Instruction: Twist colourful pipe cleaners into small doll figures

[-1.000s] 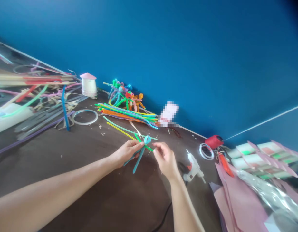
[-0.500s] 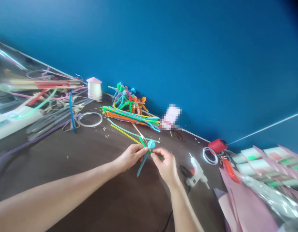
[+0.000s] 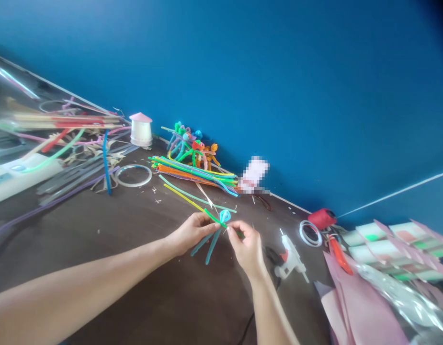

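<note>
Since the frame half a second ago, the green pipe cleaner (image 3: 211, 215) has swung flatter, its free end reaching further toward the left, and a second leg of the blue pipe cleaner (image 3: 213, 247) has come into sight below my fingers.

My left hand (image 3: 192, 233) pinches the blue piece just under its rounded loop, probably to steady the point where the two colours cross. My right hand (image 3: 247, 244) has thumb and fingertips closed on the green piece right beside that crossing, likely for close control of the strand. Both pieces are held up near the centre of the frame, over the dark table (image 3: 171, 306).

Just beyond lie a loose yellow pipe cleaner (image 3: 183, 197) and a tied bundle (image 3: 196, 172), seemingly laid within reach. Behind them, small bent figures (image 3: 196, 146) cluster against the wall (image 3: 278, 86). The glue gun (image 3: 291, 256) rests right of centre, handle toward the lower right, perhaps to suit my right hand. Pink sheets (image 3: 365, 302) fill the lower right.
</note>
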{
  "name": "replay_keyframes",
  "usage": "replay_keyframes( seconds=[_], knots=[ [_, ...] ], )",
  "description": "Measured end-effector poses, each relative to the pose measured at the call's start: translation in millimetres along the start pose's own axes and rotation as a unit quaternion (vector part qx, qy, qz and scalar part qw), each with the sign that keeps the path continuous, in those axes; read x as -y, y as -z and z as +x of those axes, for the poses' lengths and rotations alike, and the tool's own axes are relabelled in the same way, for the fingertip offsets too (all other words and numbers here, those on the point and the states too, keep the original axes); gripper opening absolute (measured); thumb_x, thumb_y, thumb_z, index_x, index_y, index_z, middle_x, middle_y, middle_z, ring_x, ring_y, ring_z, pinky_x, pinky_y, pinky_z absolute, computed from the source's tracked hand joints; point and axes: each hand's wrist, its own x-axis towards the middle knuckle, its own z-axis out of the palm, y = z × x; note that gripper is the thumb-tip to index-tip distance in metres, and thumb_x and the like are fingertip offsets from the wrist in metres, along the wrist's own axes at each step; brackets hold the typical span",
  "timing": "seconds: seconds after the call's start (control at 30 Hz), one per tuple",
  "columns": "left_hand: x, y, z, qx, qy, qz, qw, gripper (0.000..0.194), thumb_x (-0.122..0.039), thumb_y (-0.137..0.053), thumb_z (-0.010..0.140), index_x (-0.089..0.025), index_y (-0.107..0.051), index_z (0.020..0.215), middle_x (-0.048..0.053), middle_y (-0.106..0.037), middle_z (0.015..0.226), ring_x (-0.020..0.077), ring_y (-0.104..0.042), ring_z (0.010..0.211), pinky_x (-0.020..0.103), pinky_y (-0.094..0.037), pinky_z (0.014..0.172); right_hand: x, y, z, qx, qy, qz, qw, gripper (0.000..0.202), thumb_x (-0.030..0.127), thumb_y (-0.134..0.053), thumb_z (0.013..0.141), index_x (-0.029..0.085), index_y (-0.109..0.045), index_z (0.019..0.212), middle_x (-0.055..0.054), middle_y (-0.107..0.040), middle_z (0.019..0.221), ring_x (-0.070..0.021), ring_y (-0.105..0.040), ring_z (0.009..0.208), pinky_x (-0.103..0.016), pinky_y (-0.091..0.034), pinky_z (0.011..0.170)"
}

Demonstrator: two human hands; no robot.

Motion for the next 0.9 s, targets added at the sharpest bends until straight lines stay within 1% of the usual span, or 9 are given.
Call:
replay_keyframes(
  seconds=[0.1,0.23,0.4,0.53,0.6,0.73,0.83,0.9],
  knots=[
    [-1,-0.8,-1,-0.010,0.026,-0.008,1.000,0.035,-0.042,-0.063,0.063,-0.011,-0.061,0.079,-0.001,-0.055,0.059,0.0066,-0.044,0.048,0.018,-0.035,0.046,0,-1,0,-0.001,0.001,0.000,1.000,0.014,0.025,-0.050,0.077,0.017,-0.061,0.075,-0.002,-0.065,0.071,-0.0153,-0.059,0.067,-0.023,-0.045,0.064],
    [0,-0.9,-1,0.006,0.017,-0.039,0.999,0.033,-0.041,-0.063,0.065,-0.013,-0.062,0.081,0.003,-0.061,0.070,0.0111,-0.053,0.060,0.021,-0.041,0.055,0,-2,-1,0.005,0.000,0.006,1.000,0.015,0.025,-0.048,0.078,0.017,-0.061,0.076,-0.003,-0.064,0.070,-0.0155,-0.059,0.065,-0.024,-0.046,0.063],
    [4,-0.4,0,-0.001,0.014,-0.026,1.000,0.032,-0.041,-0.061,0.066,-0.013,-0.062,0.082,0.001,-0.060,0.065,0.0093,-0.050,0.054,0.020,-0.039,0.052,2,-1,-1,0.008,0.003,0.011,1.000,0.014,0.025,-0.048,0.078,0.017,-0.060,0.076,-0.003,-0.064,0.071,-0.0154,-0.059,0.065,-0.024,-0.047,0.062],
    [3,-0.9,1,0.005,-0.025,-0.040,0.999,0.031,-0.039,-0.063,0.065,-0.013,-0.063,0.082,0.002,-0.064,0.072,0.0143,-0.056,0.069,0.025,-0.044,0.067,3,0,-1,0.012,0.000,0.021,1.000,0.014,0.025,-0.049,0.078,0.017,-0.060,0.076,-0.003,-0.064,0.069,-0.0158,-0.060,0.065,-0.024,-0.048,0.062],
    [1,-0.7,0,0.010,-0.027,-0.042,0.999,0.029,-0.038,-0.062,0.066,-0.013,-0.063,0.079,0.003,-0.065,0.072,0.0156,-0.057,0.071,0.026,-0.043,0.071,2,1,0,0.021,-0.013,0.034,0.999,0.014,0.026,-0.051,0.076,0.017,-0.061,0.078,-0.003,-0.065,0.071,-0.0164,-0.061,0.066,-0.025,-0.049,0.063],
    [-3,1.6,0,-0.015,0.007,-0.040,0.999,0.026,-0.038,-0.061,0.067,-0.013,-0.062,0.073,0.003,-0.065,0.066,0.0141,-0.056,0.065,0.023,-0.043,0.062,-5,6,2,0.035,-0.050,0.067,0.996,0.018,0.026,-0.056,0.073,0.016,-0.060,0.087,-0.004,-0.066,0.079,-0.0166,-0.061,0.070,-0.026,-0.048,0.064],
    [-4,3.5,1,-0.030,0.019,-0.047,0.998,0.025,-0.039,-0.062,0.066,-0.014,-0.060,0.071,0.003,-0.065,0.064,0.0128,-0.055,0.060,0.021,-0.040,0.056,-12,10,3,0.028,-0.068,0.076,0.994,0.019,0.028,-0.057,0.072,0.015,-0.061,0.086,-0.003,-0.065,0.074,-0.0146,-0.059,0.063,-0.024,-0.047,0.058],
    [-4,4.2,2,-0.032,0.022,-0.045,0.998,0.026,-0.039,-0.062,0.065,-0.014,-0.059,0.070,0.003,-0.064,0.064,0.0125,-0.055,0.058,0.021,-0.040,0.054,-13,10,3,0.023,-0.067,0.079,0.994,0.020,0.029,-0.058,0.071,0.015,-0.061,0.085,-0.002,-0.065,0.073,-0.0141,-0.059,0.061,-0.024,-0.047,0.056]
  ],
)
